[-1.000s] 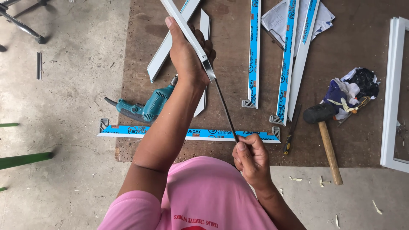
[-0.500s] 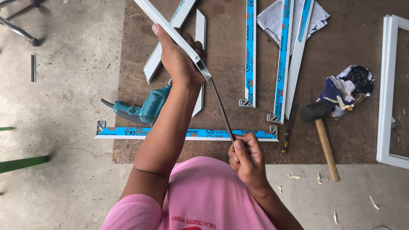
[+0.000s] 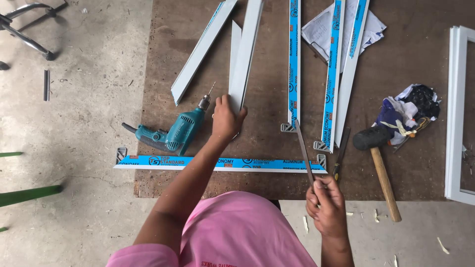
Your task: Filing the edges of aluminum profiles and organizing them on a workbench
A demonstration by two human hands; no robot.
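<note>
Left hand (image 3: 226,117) presses white profile (image 3: 246,54) flat on table (image 3: 425,163), fingers curled over end (steadying it); right hand (image 3: 325,205) fingers pinch thin dark strip (image 3: 303,151).

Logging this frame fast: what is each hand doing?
Left hand: closed on the white aluminium strip.
Right hand: closed on a thin dark file.
</note>
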